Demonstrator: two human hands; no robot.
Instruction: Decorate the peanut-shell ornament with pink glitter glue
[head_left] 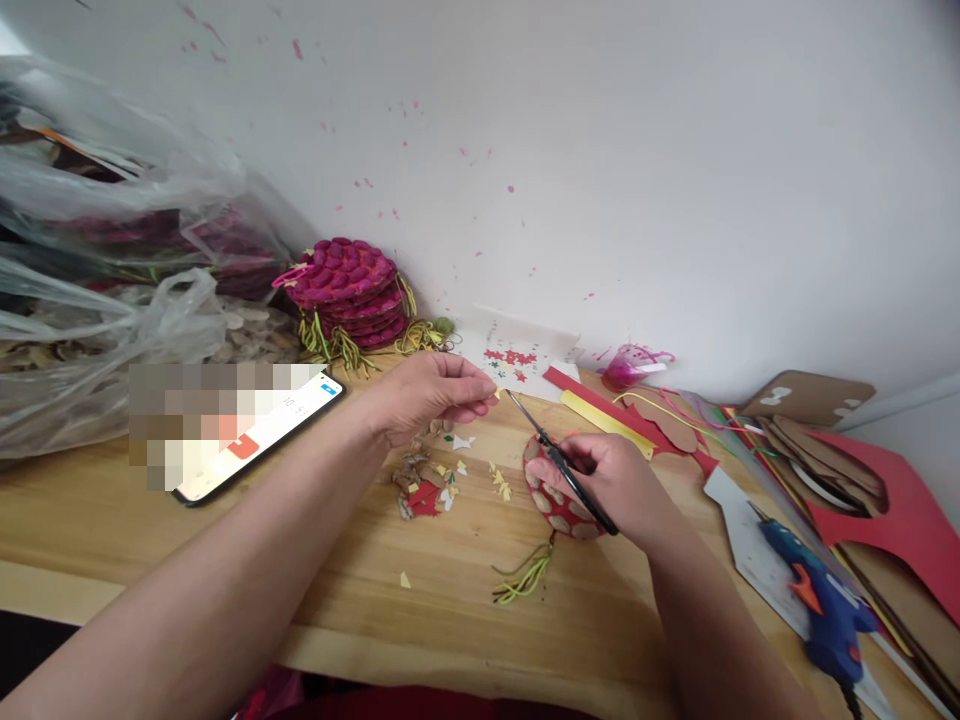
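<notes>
Left hand: your left hand point(431, 393) is pinched, thumb and fingers together on a small yellow paper piece point(497, 393), raised above the wood.
Right hand: your right hand point(615, 480) is closed around the handles of the black scissors point(564, 468).
Scissor tips: they point up and left, just beside the yellow piece; whether they touch it, you cannot tell from this view.
Red disc: the red disc with brown ovals point(561, 517) sits partly hidden under your right hand, its green tassel point(529, 578) trailing toward the table's front edge.
Scraps: a heap of paper scraps point(425, 498) lies below your left hand; yellow cuttings point(500, 482) lie between it and the disc.
Left room: wood shows between your phone point(300, 415) and the heap, with your left forearm across it.
Front room: a strip of table point(450, 640) runs along the near edge.
Right limit: the blue glue gun point(821, 590) and the red sheet point(911, 495) crowd that side.
Far limit: the white sheet with stars point(536, 385) lies ahead, near the wall point(637, 180).
</notes>
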